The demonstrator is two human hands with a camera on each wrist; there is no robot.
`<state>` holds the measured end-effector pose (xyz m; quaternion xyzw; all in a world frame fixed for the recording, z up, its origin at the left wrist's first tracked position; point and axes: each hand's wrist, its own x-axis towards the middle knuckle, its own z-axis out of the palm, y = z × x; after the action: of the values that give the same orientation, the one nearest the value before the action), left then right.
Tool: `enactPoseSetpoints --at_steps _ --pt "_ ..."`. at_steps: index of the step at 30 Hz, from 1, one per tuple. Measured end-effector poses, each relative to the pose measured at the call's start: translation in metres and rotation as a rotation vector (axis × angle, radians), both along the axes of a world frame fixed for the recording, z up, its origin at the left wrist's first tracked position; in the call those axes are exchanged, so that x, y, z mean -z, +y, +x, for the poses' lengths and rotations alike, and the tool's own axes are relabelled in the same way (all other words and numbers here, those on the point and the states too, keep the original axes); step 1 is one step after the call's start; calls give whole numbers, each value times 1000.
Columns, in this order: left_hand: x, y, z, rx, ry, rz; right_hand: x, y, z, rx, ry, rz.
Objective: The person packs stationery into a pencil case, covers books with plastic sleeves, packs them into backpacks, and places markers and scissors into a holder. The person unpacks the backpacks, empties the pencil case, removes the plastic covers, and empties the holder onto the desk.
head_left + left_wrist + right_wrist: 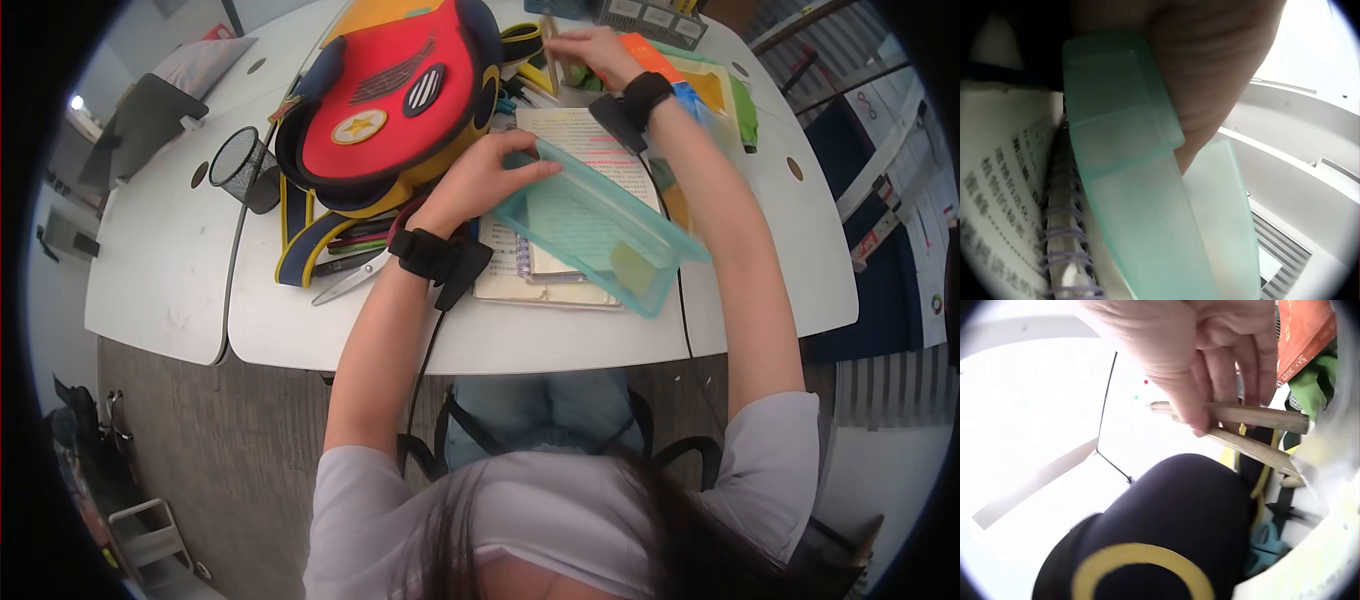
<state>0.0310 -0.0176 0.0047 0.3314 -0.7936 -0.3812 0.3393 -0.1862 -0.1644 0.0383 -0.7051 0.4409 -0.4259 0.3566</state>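
Observation:
A translucent teal case [600, 225] lies tilted over an open book [590, 150] and a spiral notebook [1066, 237]. My left hand [487, 178] grips the case's upper left end, thumb on its near edge; in the left wrist view the case [1141, 206] lies against the palm side. At the back of the table my right hand [597, 55] pinches wooden pencils [551, 55]. The right wrist view shows two pencils [1254, 417] between the thumb and fingers of the right hand [1210, 356].
A red and navy bag [390, 100] stands left of the books, a mesh pen cup [243, 165] beyond it. Scissors [350, 280] and pens lie by the bag's strap. Behind are a grey basket [652, 22] and an orange packet [650, 55]; blue scissors [1266, 547] show near the bag.

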Motion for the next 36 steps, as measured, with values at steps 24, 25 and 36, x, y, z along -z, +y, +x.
enactPoseSetpoints --at_steps 24,25,36 --pt "-1 4 -1 -51 5 -84 -22 237 -14 -200 752 -264" --pt "-1 4 -1 -50 5 -84 -20 238 -13 -223 755 -228" --pt "-3 4 0 -28 -57 -23 -24 247 -29 -208 777 -228"
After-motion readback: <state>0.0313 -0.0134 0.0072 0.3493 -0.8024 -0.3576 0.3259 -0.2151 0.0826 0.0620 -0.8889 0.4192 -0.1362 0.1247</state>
